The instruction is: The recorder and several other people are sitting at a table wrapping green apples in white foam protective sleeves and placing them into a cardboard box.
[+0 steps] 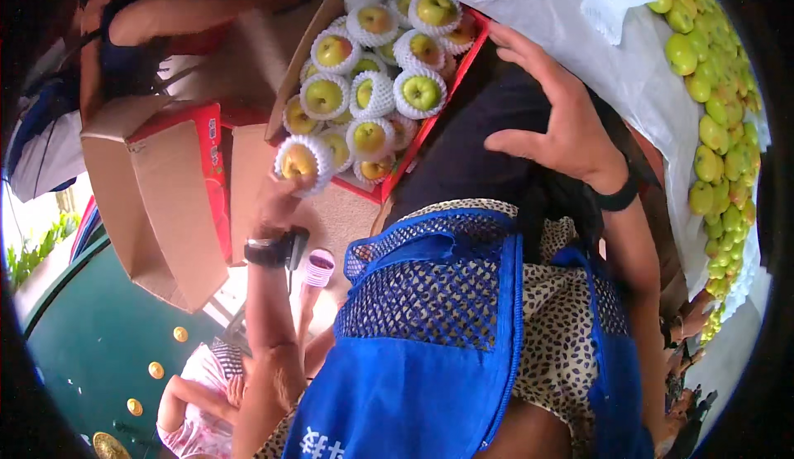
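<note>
My left hand (pixel 276 201), with a dark watch on its wrist, grips a yellow-green apple (pixel 296 162) in a white foam net. It is at the near left corner of a red cardboard box (pixel 460 74). Inside the box lie several netted apples, among them a green apple (pixel 421 92) near the right wall. My right hand (pixel 558 111), wearing a black wristband, hangs with thumb and fingers spread and holds nothing. Its fingertips are near the box's right edge, above my dark trouser leg (pixel 471 142); whether they touch the box I cannot tell.
An open brown cardboard box (pixel 167 204) stands to the left. White sheeting (pixel 626 74) edges a heap of green fruit (pixel 713 124) on the right. Another person's arm (pixel 180 18) is at the upper left; a person in pink (pixel 201 391) is below, by a green door (pixel 93 335).
</note>
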